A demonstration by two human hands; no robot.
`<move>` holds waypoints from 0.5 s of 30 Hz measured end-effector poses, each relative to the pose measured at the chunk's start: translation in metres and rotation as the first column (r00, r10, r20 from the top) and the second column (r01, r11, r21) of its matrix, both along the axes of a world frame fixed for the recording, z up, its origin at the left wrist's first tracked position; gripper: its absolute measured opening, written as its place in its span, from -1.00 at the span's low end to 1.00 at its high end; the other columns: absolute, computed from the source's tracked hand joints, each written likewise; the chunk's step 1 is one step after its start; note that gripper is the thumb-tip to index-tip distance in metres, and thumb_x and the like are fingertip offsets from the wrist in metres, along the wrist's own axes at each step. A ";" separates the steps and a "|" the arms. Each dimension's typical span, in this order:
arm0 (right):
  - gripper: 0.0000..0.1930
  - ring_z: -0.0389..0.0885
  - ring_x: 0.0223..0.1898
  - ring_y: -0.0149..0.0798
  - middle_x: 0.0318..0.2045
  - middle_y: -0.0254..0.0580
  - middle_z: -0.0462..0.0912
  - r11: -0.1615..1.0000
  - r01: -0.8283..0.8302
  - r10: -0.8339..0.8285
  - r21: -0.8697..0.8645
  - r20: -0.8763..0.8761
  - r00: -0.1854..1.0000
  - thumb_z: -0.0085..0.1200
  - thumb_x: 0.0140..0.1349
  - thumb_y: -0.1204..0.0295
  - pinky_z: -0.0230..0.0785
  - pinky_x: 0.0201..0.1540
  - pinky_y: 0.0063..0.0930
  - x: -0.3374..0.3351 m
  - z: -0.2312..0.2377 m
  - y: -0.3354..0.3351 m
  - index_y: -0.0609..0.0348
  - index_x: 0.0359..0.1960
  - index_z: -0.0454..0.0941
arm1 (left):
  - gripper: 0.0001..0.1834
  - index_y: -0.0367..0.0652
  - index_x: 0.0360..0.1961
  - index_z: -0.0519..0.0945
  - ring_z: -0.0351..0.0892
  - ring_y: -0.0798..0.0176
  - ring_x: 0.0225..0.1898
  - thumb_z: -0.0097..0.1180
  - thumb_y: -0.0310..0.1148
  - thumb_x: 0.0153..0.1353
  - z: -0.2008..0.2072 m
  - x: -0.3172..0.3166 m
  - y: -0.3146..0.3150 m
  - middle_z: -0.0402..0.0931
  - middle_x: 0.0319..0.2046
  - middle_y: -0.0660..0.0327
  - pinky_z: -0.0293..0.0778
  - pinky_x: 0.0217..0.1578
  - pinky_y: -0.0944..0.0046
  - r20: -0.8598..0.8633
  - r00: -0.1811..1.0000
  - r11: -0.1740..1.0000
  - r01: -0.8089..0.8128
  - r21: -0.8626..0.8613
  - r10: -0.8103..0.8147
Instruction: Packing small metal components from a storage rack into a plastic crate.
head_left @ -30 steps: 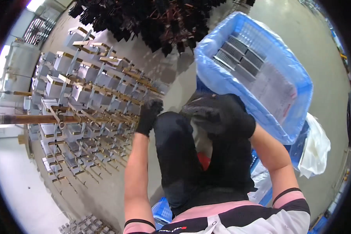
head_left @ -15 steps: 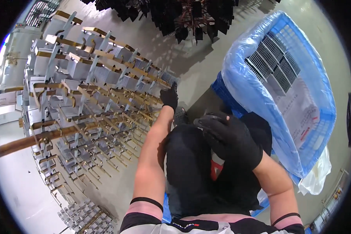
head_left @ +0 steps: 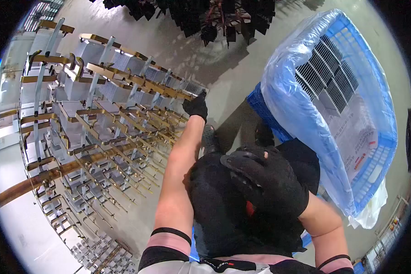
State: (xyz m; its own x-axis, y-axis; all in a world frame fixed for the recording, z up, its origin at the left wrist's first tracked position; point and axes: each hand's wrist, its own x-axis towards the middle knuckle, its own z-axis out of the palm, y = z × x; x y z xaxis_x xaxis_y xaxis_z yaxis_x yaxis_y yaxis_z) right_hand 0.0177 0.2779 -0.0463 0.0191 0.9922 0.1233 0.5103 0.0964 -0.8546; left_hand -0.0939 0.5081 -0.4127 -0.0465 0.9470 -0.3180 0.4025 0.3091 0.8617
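Note:
My left hand [head_left: 196, 107], in a black glove, reaches out to the near right end of a hanging rack. Its fingers are closed at the corner of a finned metal heat sink [head_left: 195, 88]; the exact grip is partly hidden. Several more grey heat sinks [head_left: 116, 89] sit between the brass-coloured hooked bars [head_left: 109, 73] of that rack. Over my dark-clothed knees is my right hand [head_left: 271, 180], also black-gloved, with one fingertip bare. The fingers of this hand are bent and pressed together, and whatever they hold, if anything, is hidden.
To the right, a blue plastic crate [head_left: 380, 86] lined with blue film [head_left: 283, 86] holds rows of finned heat sinks [head_left: 329, 68] beside a printed sheet [head_left: 351, 132]. Dark plates [head_left: 192, 18] hang at the far side. A copper-coloured bar [head_left: 23, 189] juts from the rack leftward.
The view has shifted slightly, with the rack appearing further left. My right hand has lowered a little toward my lap. The left hand stays at the heat sink.

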 end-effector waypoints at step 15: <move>-0.63 0.70 -0.13 0.11 -0.10 0.08 0.68 0.996 -0.011 0.017 -0.089 0.066 0.998 0.21 0.10 0.52 0.57 -0.13 -0.10 0.007 -0.007 -0.002 0.22 0.00 0.59 | -0.18 -0.37 0.24 0.42 0.43 -0.22 0.24 0.19 0.15 0.23 -0.032 0.056 -0.026 0.39 0.25 -0.27 0.29 0.25 -0.09 -0.441 0.892 0.983 0.017 -0.184 -0.098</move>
